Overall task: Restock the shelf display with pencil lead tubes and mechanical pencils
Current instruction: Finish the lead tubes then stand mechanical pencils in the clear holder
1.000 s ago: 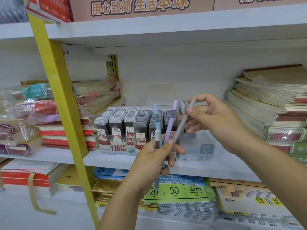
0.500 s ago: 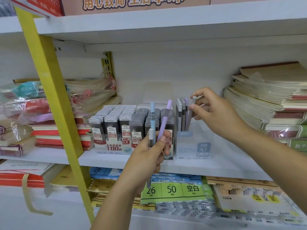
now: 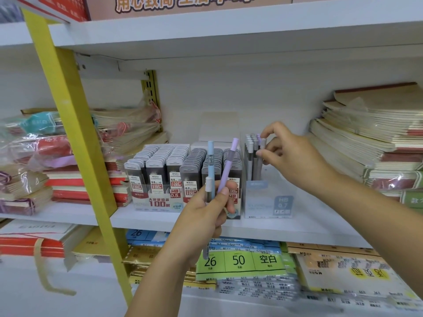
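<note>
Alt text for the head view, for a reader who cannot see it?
The right hand pinches a grey pencil standing in a clear display box on a white shelf; the left hand grips a blue pencil and a purple pencil in front of lead tubes.

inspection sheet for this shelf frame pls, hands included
Surface: white shelf, stocked.
Job's things: lead tube display box, rows full; clear pencil box beside it, pencils standing at its left side; blue pencil and purple pencil in hand.
Clutter: notebook stacks on both sides, the left ones bagged.
Grippers: left hand grips both pencils; right hand fingers pinch a grey pencil top in the clear box.
Cables: nothing seen.
Surroundings: yellow upright at left; paper packs on the shelf below.
</note>
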